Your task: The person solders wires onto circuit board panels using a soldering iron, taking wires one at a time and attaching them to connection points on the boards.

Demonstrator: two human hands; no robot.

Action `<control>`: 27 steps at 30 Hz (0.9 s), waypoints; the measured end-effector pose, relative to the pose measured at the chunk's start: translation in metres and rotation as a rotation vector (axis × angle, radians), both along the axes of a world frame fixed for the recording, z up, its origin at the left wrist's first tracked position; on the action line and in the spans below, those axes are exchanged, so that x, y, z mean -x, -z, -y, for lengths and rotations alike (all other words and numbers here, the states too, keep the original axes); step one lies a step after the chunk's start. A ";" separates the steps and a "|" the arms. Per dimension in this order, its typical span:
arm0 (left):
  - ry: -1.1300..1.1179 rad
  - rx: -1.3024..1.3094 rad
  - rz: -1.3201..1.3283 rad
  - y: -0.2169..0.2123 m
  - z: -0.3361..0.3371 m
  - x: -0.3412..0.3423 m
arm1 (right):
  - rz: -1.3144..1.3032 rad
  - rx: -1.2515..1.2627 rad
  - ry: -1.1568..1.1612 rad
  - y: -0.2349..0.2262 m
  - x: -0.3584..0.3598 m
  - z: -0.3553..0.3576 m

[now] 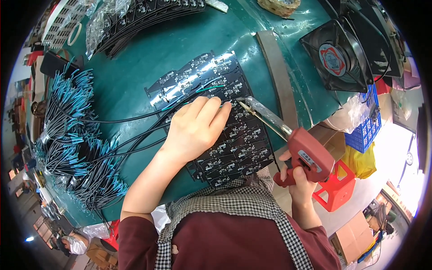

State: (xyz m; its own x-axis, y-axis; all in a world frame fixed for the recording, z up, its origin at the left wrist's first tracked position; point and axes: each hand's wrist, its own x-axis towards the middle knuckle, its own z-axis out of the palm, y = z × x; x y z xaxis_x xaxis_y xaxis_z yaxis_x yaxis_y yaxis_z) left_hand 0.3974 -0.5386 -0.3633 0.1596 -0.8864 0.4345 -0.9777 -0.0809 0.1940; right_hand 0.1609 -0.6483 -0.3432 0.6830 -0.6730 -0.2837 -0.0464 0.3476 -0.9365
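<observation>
My left hand point(195, 128) rests flat on a panel of black circuit boards point(234, 135) on the green bench point(135, 72), its fingertips pinching a thin black cable point(121, 120) against a board. My right hand point(297, 180) grips the red handle of a soldering gun point(306, 155). The gun's metal barrel runs up and left, and its tip point(239, 101) sits just beside my left fingertips. Green and white wire ends point(209, 88) lie on the boards above my fingers.
A big bundle of black cables with blue ends point(74, 139) lies at the left. More black boards point(148, 18) are stacked at the back. A black square fan point(337, 54) stands at the right, a grey strip point(279, 76) beside it. A red stool point(335, 189) and blue crate point(366, 126) stand below the bench.
</observation>
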 end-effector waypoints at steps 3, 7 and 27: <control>-0.004 0.000 -0.034 -0.001 -0.001 -0.001 | -0.032 -0.025 0.002 0.000 -0.002 -0.001; 0.005 -0.013 -0.019 -0.001 0.000 -0.002 | -0.047 -0.026 -0.005 0.000 -0.004 -0.002; 0.025 -0.052 -0.023 -0.004 0.000 -0.002 | 0.077 0.023 -0.004 -0.003 0.009 0.000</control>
State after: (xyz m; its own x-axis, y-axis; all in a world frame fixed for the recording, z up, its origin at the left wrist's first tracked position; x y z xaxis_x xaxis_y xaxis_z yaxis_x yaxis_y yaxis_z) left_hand 0.3991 -0.5390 -0.3591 0.1462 -0.9117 0.3839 -0.9749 -0.0668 0.2125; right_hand 0.1516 -0.6482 -0.3404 0.7050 -0.6760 -0.2147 0.0247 0.3259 -0.9451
